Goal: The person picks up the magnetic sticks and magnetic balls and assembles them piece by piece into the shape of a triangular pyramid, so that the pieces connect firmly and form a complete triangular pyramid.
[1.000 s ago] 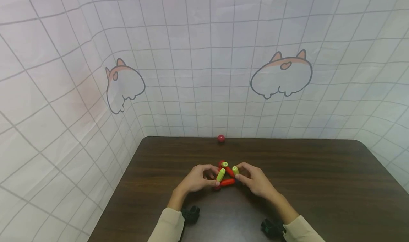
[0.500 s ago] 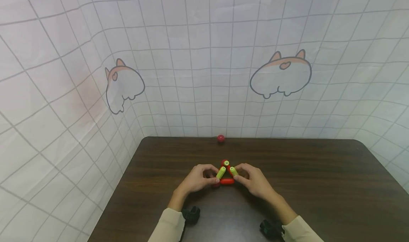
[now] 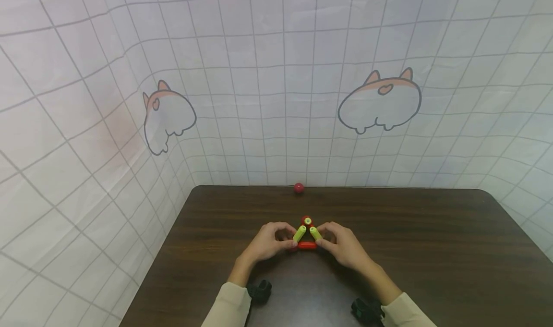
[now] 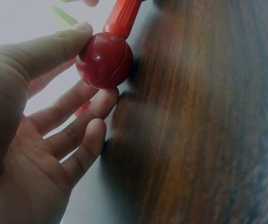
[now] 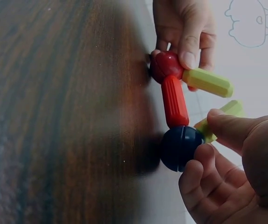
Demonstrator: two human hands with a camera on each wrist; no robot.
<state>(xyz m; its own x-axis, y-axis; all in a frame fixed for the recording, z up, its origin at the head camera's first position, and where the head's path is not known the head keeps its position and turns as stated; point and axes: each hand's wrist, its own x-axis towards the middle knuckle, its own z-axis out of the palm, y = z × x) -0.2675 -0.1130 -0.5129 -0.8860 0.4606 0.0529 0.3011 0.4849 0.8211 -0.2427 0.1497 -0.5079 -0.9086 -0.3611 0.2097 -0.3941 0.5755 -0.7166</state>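
Note:
Several red and yellow-green rods and balls form a triangular frame on the table. My left hand (image 3: pixel 270 240) grips the red ball (image 4: pixel 105 60) at its near left corner, thumb on one side and fingers on the other. A red rod (image 5: pixel 175 101) runs from that ball to a dark blue ball (image 5: pixel 180 148). My right hand (image 3: pixel 343 243) pinches the yellow-green rod (image 5: pixel 232 109) rising from the blue ball, fingertips right at the ball. Another yellow-green rod (image 5: pixel 208 82) slants up from the left red ball. At the back corner, a third yellow-green rod (image 3: pixel 307 221) points upward.
A loose red ball (image 3: pixel 298 188) lies at the back edge of the dark wooden table (image 3: pixel 410 231). White gridded cloth (image 3: pixel 268 101) hangs behind and at the sides. Dark wrist cameras (image 3: pixel 260 291) sit below both wrists.
The frame's back corner has swung to the right, and the triangle has become even. My right hand has shifted slightly left with its rod; my left hand has stayed nearly still.

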